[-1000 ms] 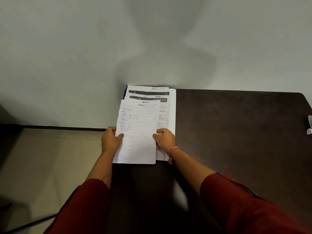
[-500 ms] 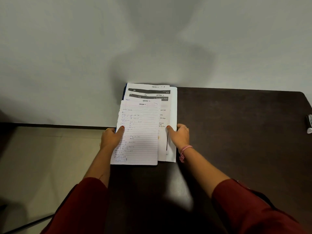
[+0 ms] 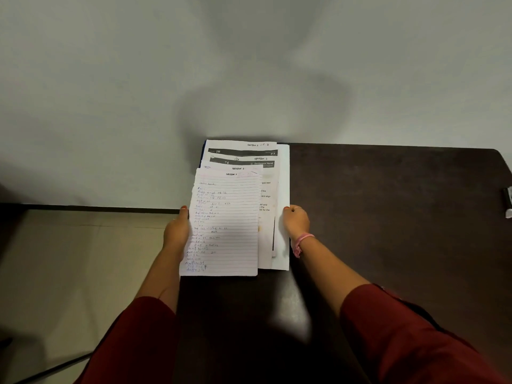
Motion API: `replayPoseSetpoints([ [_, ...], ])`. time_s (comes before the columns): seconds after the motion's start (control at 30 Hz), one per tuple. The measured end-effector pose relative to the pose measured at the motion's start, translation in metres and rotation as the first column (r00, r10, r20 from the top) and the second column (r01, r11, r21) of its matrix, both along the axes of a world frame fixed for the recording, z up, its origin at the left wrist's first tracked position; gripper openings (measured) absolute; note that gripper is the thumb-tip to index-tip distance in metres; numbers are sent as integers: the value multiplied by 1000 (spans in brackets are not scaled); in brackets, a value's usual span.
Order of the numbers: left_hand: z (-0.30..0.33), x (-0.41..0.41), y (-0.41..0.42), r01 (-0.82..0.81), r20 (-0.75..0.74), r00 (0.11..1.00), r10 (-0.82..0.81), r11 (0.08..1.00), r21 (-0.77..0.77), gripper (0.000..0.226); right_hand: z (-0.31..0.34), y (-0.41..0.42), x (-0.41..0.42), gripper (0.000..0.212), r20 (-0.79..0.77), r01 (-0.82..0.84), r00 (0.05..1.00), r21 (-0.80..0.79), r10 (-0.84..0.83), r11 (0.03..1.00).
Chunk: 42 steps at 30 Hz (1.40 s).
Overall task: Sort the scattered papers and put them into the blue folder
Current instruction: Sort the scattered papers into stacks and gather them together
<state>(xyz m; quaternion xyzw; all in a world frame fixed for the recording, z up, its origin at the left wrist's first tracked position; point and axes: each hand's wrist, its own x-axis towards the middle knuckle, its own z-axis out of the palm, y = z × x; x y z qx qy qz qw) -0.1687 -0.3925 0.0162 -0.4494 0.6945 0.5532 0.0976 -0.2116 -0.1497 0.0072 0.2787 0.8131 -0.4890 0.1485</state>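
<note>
Dark table (image 3: 388, 217), its left edge carrying the stack; printed papers (image 3: 243, 159) fanned at the far left corner, a sliver of blue folder (image 3: 202, 156) showing beneath them; lined handwritten sheet (image 3: 224, 225) uppermost, overhanging the left edge; left hand (image 3: 177, 231) pinching that sheet's left margin; right hand (image 3: 295, 221) gripping the stack's right edge, fingers curled.

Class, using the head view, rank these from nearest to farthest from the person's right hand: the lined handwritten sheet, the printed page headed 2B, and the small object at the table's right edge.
From the right hand:
1. Lined handwritten sheet, just to its left, on top of the pile.
2. Printed page headed 2B, at the pile's far end by the wall.
3. Small object, far right at the table's edge.
</note>
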Motion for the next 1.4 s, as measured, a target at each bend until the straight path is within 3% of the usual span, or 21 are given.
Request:
replayPoseSetpoints([
  [0.17,2,4,1,-69,-35,997,74,990,126,37,-7,0,-1,25,-46,122,991,-93,-126,988],
  [0.33,3,15,-2,-72,-58,995,80,988,137,24,-12,0,5,23,-72,189,976,-188,-205,964],
  [0.7,19,42,37,-91,-117,987,112,981,170,38,-4,34,26,20,-156,187,961,-250,-230,950],
  [1.2,39,65,169,18,-245,969,25,985,172,33,20,169,70,20,-191,246,931,-302,-311,921],
  [1.4,34,83,234,3,-209,977,40,979,205,30,24,234,86,22,-175,263,931,-284,-320,922],
])
